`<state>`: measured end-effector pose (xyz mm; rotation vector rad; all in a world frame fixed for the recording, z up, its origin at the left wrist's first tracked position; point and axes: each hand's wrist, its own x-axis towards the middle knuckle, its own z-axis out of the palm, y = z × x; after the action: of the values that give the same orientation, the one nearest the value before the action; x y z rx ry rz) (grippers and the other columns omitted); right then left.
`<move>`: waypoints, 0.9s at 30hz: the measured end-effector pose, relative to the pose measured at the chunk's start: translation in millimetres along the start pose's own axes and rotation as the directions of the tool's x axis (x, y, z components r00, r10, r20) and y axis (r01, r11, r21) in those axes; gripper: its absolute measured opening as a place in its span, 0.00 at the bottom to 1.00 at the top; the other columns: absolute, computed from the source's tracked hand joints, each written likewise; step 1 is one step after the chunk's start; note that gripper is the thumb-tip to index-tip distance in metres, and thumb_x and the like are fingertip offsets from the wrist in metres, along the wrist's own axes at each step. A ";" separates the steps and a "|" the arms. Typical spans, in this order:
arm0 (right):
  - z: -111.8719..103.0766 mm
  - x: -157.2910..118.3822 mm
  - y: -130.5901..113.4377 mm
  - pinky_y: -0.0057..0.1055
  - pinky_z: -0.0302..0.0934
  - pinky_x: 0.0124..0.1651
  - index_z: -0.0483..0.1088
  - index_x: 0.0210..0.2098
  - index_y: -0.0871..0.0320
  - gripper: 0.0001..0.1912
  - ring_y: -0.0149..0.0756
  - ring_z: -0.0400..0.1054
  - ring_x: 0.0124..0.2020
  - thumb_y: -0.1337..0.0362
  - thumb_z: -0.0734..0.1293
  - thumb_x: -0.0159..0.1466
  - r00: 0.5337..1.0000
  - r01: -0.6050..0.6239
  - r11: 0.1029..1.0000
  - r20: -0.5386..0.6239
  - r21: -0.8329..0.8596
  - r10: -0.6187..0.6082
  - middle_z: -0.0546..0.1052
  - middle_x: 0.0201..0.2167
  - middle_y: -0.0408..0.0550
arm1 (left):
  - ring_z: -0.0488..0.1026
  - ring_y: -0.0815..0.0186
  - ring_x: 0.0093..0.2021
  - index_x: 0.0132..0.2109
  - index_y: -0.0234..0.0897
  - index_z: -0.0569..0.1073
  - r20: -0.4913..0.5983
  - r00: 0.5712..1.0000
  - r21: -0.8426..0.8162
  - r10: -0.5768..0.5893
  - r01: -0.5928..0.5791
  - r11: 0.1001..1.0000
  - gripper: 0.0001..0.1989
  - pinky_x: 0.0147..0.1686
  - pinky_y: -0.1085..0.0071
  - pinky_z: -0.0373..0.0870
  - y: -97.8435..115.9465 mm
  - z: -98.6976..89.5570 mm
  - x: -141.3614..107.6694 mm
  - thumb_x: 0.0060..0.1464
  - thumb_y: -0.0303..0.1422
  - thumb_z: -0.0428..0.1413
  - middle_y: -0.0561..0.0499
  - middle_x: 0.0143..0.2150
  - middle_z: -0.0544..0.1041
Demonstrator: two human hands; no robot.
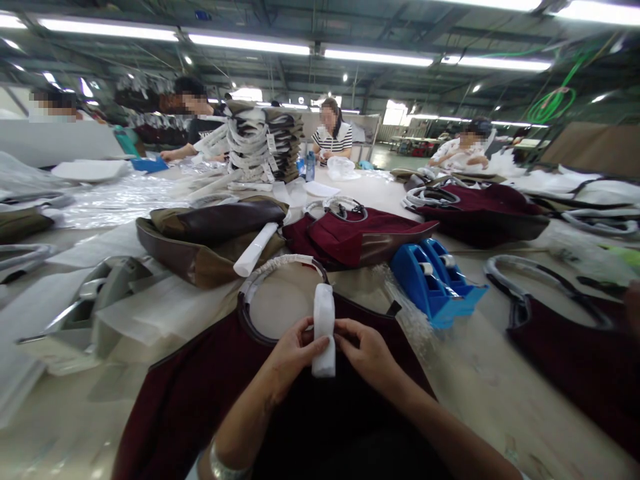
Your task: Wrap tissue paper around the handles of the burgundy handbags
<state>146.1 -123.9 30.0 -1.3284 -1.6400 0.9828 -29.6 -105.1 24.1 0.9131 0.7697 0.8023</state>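
Note:
A dark maroon handbag point(200, 373) lies before me, its looped handle point(280, 263) partly covered in white wrapping. Over the right side of that loop stands a roll of white foam wrap point(324, 310), held upright between both hands. My left hand point(300, 343) pinches its left edge with thumb and fingers. From the other side, my right hand point(357, 343) grips the right edge, fingers closed. The part of the handle beneath the roll is hidden.
A blue tape dispenser point(435, 280) stands to the right, a grey tape dispenser point(95, 300) to the left. Beyond lie an olive-brown bag point(210, 233), another maroon bag point(350, 233) and a rolled white sheet point(256, 250). Several co-workers sit across the table point(480, 360).

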 end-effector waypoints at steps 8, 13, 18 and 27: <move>4.7 1.3 -5.6 0.33 0.65 0.48 0.75 0.45 0.55 0.17 0.38 0.73 0.41 0.72 0.61 0.61 0.994 0.077 0.992 -0.066 -0.098 -0.084 0.79 0.41 0.47 | 0.75 0.64 0.33 0.55 0.32 0.67 -0.009 1.000 0.006 -0.024 0.024 1.000 0.33 0.31 0.74 0.68 -1.2 1.2 1.2 0.44 0.40 0.67 0.44 0.39 0.78; 6.0 4.9 -5.4 0.34 0.65 0.47 0.75 0.43 0.56 0.16 0.40 0.73 0.41 0.72 0.62 0.59 0.994 0.054 0.987 -0.086 -0.152 -0.068 0.79 0.40 0.48 | 0.76 0.63 0.34 0.57 0.33 0.66 0.002 1.000 0.038 -0.013 0.013 0.999 0.33 0.31 0.74 0.69 -4.3 -0.1 1.9 0.47 0.40 0.65 0.44 0.39 0.79; 0.4 5.1 -2.1 0.37 0.65 0.49 0.76 0.41 0.56 0.12 0.43 0.73 0.42 0.64 0.62 0.63 0.996 -0.034 0.998 -0.082 -0.050 0.030 0.79 0.40 0.49 | 0.77 0.60 0.37 0.59 0.31 0.64 -0.024 1.000 0.102 0.016 -0.014 0.995 0.35 0.35 0.71 0.72 -6.4 0.4 5.6 0.47 0.39 0.66 0.42 0.41 0.80; 9.9 10.6 -5.6 0.33 0.68 0.39 0.64 0.59 0.58 0.33 0.41 0.75 0.37 0.59 0.72 0.55 0.955 -0.281 0.849 0.047 0.446 0.292 0.81 0.35 0.47 | 0.78 0.53 0.43 0.60 0.31 0.63 -0.050 0.985 0.346 0.163 -0.136 0.928 0.34 0.42 0.64 0.73 -14.7 -1.4 10.3 0.49 0.39 0.63 0.40 0.44 0.80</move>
<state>133.5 -115.1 32.4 -1.2696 -1.1126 1.4209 -22.1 -101.4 8.2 1.2697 0.9341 0.8559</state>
